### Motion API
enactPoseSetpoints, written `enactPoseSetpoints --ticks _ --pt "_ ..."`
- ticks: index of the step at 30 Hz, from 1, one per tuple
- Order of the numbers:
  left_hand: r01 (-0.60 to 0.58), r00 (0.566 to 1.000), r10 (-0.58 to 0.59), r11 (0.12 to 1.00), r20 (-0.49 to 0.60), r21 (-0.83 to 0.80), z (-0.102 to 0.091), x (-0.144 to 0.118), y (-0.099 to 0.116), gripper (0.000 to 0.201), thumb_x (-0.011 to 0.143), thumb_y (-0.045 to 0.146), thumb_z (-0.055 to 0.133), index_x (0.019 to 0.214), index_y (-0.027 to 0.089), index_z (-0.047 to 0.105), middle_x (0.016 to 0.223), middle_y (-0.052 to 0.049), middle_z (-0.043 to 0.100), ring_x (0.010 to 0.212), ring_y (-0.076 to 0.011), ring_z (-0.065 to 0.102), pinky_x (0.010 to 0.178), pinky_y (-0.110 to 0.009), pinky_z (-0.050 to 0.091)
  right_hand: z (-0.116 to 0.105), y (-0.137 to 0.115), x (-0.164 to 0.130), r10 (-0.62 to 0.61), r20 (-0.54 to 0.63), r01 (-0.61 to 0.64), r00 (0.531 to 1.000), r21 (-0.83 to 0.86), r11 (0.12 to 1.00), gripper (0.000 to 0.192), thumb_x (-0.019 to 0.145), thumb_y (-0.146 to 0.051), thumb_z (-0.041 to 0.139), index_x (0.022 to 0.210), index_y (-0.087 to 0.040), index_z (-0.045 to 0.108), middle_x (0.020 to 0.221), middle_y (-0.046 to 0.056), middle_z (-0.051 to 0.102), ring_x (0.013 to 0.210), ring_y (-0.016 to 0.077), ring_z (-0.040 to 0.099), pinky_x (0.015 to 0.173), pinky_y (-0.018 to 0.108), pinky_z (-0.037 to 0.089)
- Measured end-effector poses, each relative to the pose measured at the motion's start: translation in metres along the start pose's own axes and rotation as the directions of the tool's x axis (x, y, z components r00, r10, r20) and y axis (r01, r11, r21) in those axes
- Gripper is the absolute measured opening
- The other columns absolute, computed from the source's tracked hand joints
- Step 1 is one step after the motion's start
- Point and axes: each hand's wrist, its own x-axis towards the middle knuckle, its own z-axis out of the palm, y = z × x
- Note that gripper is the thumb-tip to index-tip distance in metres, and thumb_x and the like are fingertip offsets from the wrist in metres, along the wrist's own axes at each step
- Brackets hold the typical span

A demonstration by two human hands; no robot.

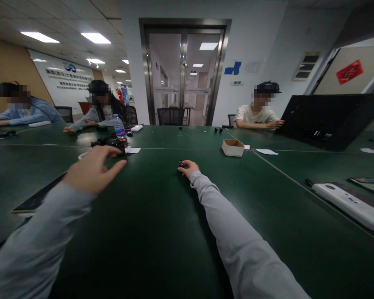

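1. Reaching across the dark green table (pixel 162 232) in the head view, the right hand (pixel 189 167) is lying low on the surface just above the picture's centre, at the end of a grey sleeve that is running in from 5 o'clock.
2. Its grip is curling closed around a small dark part (pixel 181 162), which is peeking out at the fingertips on the 10 o'clock side of the hand; the part is too small to identify.
3. The left hand (pixel 92 170) is hovering at 9 o'clock of the right hand, well apart from it, with its grip spread open, fingers pointing towards 2 o'clock and holding nothing.
4. A cluster of black parts (pixel 109 143) with an orange spot is sitting just beyond the left fingertips, at 12 o'clock of that hand.
5. A water bottle (pixel 119 126) is standing upright right behind the cluster.
6. A small open cardboard box (pixel 232 147) is resting at 2 o'clock of the right hand.
7. A white device (pixel 350 204) is lying at 3 o'clock near the table's right edge.
8. Three other people are sitting along the far side.
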Motion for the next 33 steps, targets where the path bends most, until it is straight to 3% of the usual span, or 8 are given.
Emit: enactPoseSetpoints --ticks 2,4,6,8,12,18,23,33 --pt "-0.196 0.963 0.197 0.98 0.181 -0.026 0.044 0.031 0.034 0.04 0.07 0.043 0.055 0.099 0.017 0.055 0.094 -0.004 0.054 0.065 -0.0114 0.049 0.074 -0.031 0.041 -0.001 0.0 -0.001 0.002 -0.002 -0.002 1.0 -0.001 1.0 0.025 0.067 -0.02 0.067 0.092 -0.017 0.061 0.089 0.003 0.062 0.043 0.003 0.052 0.044 0.016 0.046" --pt "-0.193 0.94 0.22 0.973 0.262 -0.126 0.096 0.055 0.053 0.035 0.067 0.036 0.061 0.096 0.018 0.057 0.087 -0.005 0.056 0.067 -0.0129 0.051 0.071 -0.027 0.042 -0.002 0.001 -0.001 0.002 0.003 -0.002 1.0 -0.016 1.0 0.027 0.067 -0.02 0.067 0.094 -0.018 0.062 0.089 0.003 0.061 0.046 0.0043 0.055 0.046 0.017 0.047" --pt "-0.081 0.939 0.172 0.952 0.298 -0.294 0.147 0.07 0.063 0.038 0.061 0.03 0.067 0.096 0.018 0.058 0.082 -0.005 0.057 0.067 -0.0132 0.052 0.064 -0.024 0.044 -0.004 0.004 0.0 -0.013 0.009 0.013 1.0 -0.057 0.998 0.029 0.067 -0.021 0.068 0.095 -0.019 0.062 0.088 0.003 0.061 0.049 0.0057 0.056 0.049 0.018 0.047" --pt "0.131 0.935 0.055 0.864 0.35 -0.486 0.189 0.077 0.069 0.045 0.061 0.029 0.068 0.102 0.019 0.055 0.081 -0.004 0.058 0.059 -0.011 0.053 0.055 -0.022 0.045 -0.005 0.007 0.002 -0.043 0.01 0.044 0.999 -0.117 0.992 0.03 0.065 -0.021 0.069 0.095 -0.02 0.063 0.086 0.002 0.061 0.055 0.0073 0.058 0.055 0.019 0.048" --pt "0.315 0.92 -0.04 0.665 0.39 -0.677 0.241 0.073 0.071 0.034 0.064 0.024 0.066 0.096 0.016 0.058 0.078 -0.004 0.059 0.051 -0.0072 0.052 0.052 -0.021 0.046 -0.006 0.011 0.007 -0.11 -0.011 0.105 0.994 -0.225 0.969 0.03 0.062 -0.024 0.071 0.091 -0.021 0.065 0.085 0.001 0.061 0.065 0.0103 0.059 0.065 0.022 0.048" --pt "0.308 0.943 -0.039 0.48 0.331 -0.821 0.264 0.068 0.056 0.025 0.063 0.024 0.068 0.084 0.011 0.062 0.063 -0.003 0.059 0.057 -0.01 0.057 0.062 -0.025 0.051 -0.004 0.008 0.007 -0.07 0.084 0.072 0.994 -0.016 0.997 0.029 0.068 -0.014 0.063 0.097 -0.016 0.063 0.069 0.0 0.061 0.056 0.009 0.056 0.058 0.022 0.048" --pt "0.31 0.945 -0.052 0.466 0.324 -0.829 0.269 0.072 0.053 0.022 0.065 0.019 0.066 0.086 0.012 0.062 0.066 -0.004 0.06 0.06 -0.0102 0.059 0.063 -0.025 0.052 -0.007 -0.001 0.003 0.043 0.095 -0.065 0.995 0.247 0.967 0.025 0.074 -0.006 0.052 0.097 -0.014 0.06 0.067 -0.001 0.058 0.049 0.0057 0.053 0.047 0.017 0.045" --pt "0.341 0.937 -0.114 0.501 0.33 -0.795 0.266 0.071 0.057 0.015 0.069 0.017 0.061 0.084 0.011 0.062 0.065 -0.003 0.061 0.056 -0.0087 0.058 0.059 -0.023 0.052 -0.01 0.002 0.002 0.075 0.04 -0.085 0.996 0.423 0.902 0.023 0.069 -0.003 0.058 0.089 -0.013 0.059 0.062 -0.003 0.056 0.049 0.005 0.054 0.051 0.017 0.049"
